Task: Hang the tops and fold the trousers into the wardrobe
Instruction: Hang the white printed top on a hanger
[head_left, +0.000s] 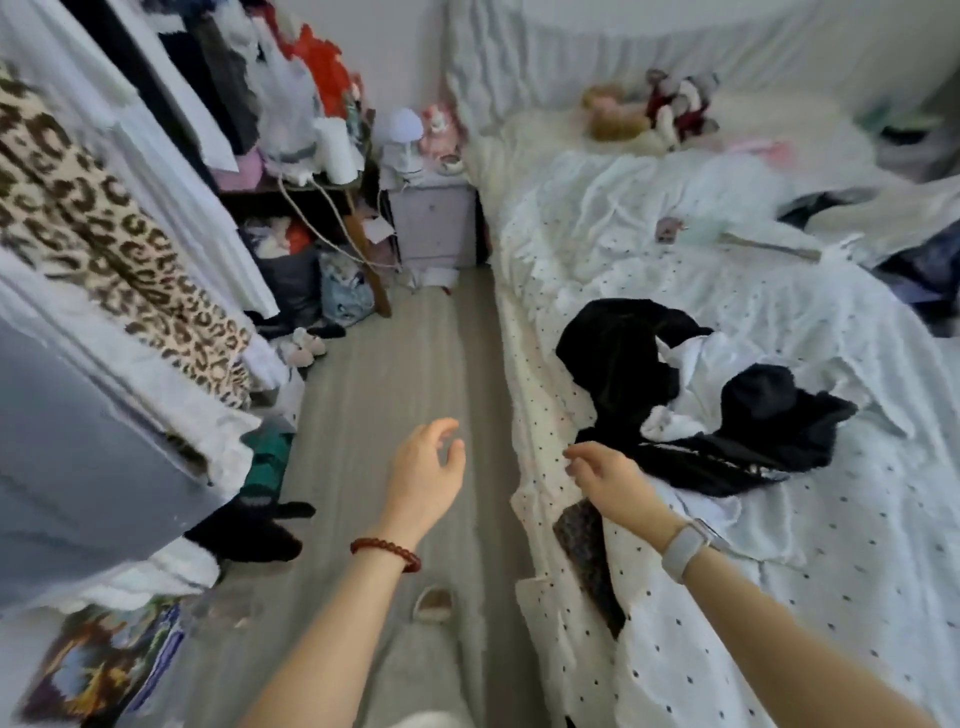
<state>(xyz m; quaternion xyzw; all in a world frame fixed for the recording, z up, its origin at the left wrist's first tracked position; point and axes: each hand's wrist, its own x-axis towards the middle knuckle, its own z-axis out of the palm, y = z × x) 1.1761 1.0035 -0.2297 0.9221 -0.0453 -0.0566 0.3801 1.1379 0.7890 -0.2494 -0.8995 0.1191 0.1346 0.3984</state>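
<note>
Nearest the camera, two bare forearms reach forward over the pale floor (405, 332). The left hand (423, 473), with a dark red bead bracelet (387, 552) on its wrist, hangs above the floor; its grip is loosely spread, fingers gently bent, holding nothing. The right hand (605, 480), with a pale wristband watch (685, 551), reaches over the near edge of the bed (779, 597); its grip is also relaxed and holds nothing, the fingertips just beside the dotted white bedding and near the lower edge of the black clothing.

Just beyond and to the right of the right grip lies the pile of black garments (623, 358) on the bed, crumpled and mixed with a white garment (696, 374) that shows through the middle. Whether these are tops or trousers I cannot tell.

To the left of the left grip hangs the wardrobe's row of clothes: a grey garment (78, 441) closest, then a leopard-print garment (104, 228) and white pieces behind it. Below them, a black item (249, 530) lies on the floor.

Farther ahead of both grips stand a cluttered shelf unit (306, 182) and a small lilac bedside cabinet (434, 223). At the far end of the bed, well beyond the right grip, sit soft toys (654, 106).
</note>
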